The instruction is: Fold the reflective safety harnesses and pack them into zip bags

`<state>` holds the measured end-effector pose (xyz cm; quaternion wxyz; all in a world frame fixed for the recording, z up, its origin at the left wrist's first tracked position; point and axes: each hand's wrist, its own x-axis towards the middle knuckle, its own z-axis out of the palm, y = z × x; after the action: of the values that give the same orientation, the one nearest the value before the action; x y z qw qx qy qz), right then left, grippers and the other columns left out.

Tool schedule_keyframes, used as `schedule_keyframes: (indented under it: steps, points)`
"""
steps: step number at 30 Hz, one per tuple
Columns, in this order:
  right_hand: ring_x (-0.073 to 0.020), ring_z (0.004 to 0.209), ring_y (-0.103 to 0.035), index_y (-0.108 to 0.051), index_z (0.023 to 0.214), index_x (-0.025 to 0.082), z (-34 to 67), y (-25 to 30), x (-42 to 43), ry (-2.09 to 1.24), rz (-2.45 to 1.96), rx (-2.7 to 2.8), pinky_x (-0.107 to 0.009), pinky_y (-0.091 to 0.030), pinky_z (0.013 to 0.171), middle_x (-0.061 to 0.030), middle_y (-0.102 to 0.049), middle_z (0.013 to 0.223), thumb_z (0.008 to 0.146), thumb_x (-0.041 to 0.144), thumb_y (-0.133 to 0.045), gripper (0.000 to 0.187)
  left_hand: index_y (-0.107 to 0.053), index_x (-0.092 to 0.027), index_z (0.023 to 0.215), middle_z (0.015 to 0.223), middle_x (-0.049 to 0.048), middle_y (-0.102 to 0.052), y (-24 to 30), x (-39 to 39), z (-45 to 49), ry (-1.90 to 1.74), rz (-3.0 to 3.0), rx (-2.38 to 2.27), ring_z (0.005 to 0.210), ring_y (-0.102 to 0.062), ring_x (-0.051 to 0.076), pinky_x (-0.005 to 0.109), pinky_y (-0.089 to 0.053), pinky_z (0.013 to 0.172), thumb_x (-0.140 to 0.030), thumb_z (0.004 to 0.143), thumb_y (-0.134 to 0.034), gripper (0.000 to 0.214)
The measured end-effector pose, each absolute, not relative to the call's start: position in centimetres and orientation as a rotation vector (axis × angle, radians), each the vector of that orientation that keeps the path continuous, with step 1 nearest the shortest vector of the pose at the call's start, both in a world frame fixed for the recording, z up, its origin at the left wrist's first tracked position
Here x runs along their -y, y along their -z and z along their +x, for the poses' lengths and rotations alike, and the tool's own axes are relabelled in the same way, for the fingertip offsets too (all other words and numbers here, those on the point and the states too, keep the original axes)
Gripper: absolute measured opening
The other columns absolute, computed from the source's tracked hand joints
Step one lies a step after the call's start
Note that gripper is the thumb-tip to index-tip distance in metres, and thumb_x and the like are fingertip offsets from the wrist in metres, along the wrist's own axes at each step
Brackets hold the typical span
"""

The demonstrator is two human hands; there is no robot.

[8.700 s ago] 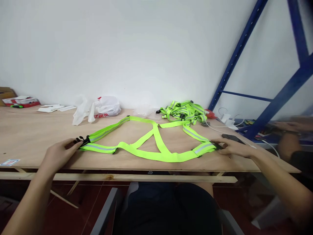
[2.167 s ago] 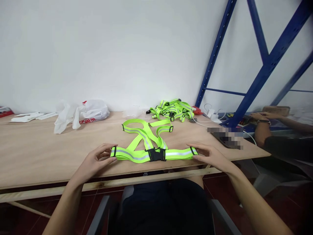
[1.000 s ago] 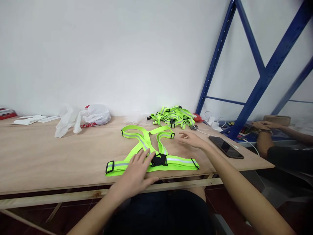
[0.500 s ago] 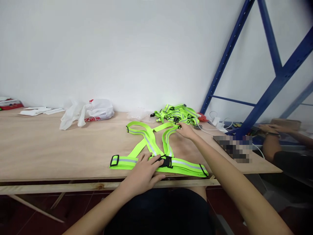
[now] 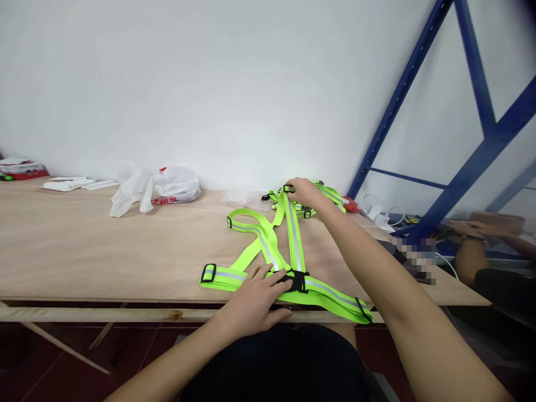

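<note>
Harness on a table, handled by 2 bare hands. The harness (image 5: 271, 245), bright green with grey reflective stripes, lies at the front edge of the table (image 5: 104, 251), before the seated person. Its doubled belt (image 5: 330, 291) runs along that edge, the right end reaching past it; 1 black slider sits at each end. The left hand (image 5: 260, 296) rests palm down on the belt, fingers loosely spread and gripping nothing, the fingertips lying on the black buckle (image 5: 298, 281). The right hand (image 5: 302, 191) is closed in a narrow pinch on the harness at 1 shoulder slider (image 5: 288, 188); the strap below it runs straight down to the buckle. The other shoulder strap lies in a loose loop on the table.

Behind the right hand, a pile (image 5: 335, 195) of similar green straps is partly hidden, with a red item (image 5: 352, 205) beside it. Farther left along the wall stand clear film (image 5: 240, 196), a white bag (image 5: 178, 185) with red print, white sheets (image 5: 69, 183) and a box (image 5: 23, 169). At right are a white charger (image 5: 377, 215), a blue rack (image 5: 397, 106) and another person's forearm (image 5: 469, 257).
</note>
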<state>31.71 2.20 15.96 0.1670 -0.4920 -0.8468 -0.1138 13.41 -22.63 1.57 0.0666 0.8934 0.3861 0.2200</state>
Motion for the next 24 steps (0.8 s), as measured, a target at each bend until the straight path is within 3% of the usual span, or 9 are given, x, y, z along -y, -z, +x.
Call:
schedule_keyframes:
  steps: [6, 10, 16, 24]
  points:
    - [-0.0277, 0.104, -0.065, -0.074, 0.112, 0.018, 29.1, -14.5, -3.0, 0.308, -1.358, 2.556, -0.030, -0.046, 0.087, -0.0115, -0.074, 0.112, 0.083, 0.015, -0.063, 0.030, -0.068, -0.024, 0.122, 0.134, 0.0080, -0.063, -2.4, 22.2, 13.6, -0.751, 2.649, -1.145, 0.134, -0.046, 0.034, 0.052, -0.033, 0.113, -0.042, 0.095, -0.059, 0.033]
    - [-0.0277, 0.107, -0.066, -0.069, 0.124, 0.017, 28.9, -13.5, -2.8, 0.253, -1.315, 2.632, -0.030, -0.046, 0.089, -0.0106, -0.073, 0.120, 0.085, 0.016, -0.063, 0.039, -0.070, -0.021, 0.094, 0.115, 0.0074, -0.069, -3.1, 21.4, 14.4, -0.764, 2.612, -1.161, 0.127, -0.051, 0.031, 0.048, -0.037, 0.106, -0.035, 0.097, -0.057, 0.020]
    - [-0.0278, 0.108, -0.066, -0.068, 0.126, 0.017, 29.9, -13.9, -2.5, 0.191, -1.306, 2.607, -0.032, -0.047, 0.092, -0.0097, -0.071, 0.123, 0.086, 0.015, -0.061, 0.041, -0.060, -0.021, 0.106, 0.108, 0.0065, -0.066, -3.0, 21.0, 15.1, -0.743, 2.547, -1.178, 0.111, -0.055, 0.027, 0.043, -0.039, 0.097, -0.033, 0.091, -0.066, 0.020]
    - [-0.0246, 0.115, -0.062, -0.068, 0.123, 0.017, 30.4, -13.1, -3.3, 0.123, -1.304, 2.522, -0.031, -0.045, 0.099, -0.0085, -0.069, 0.128, 0.085, 0.007, -0.057, 0.041, -0.050, -0.022, 0.099, 0.106, 0.0051, -0.062, -2.7, 21.4, 15.3, -0.977, 2.504, -1.060, 0.101, -0.054, 0.023, 0.037, -0.039, 0.095, -0.021, 0.082, -0.066, 0.023]
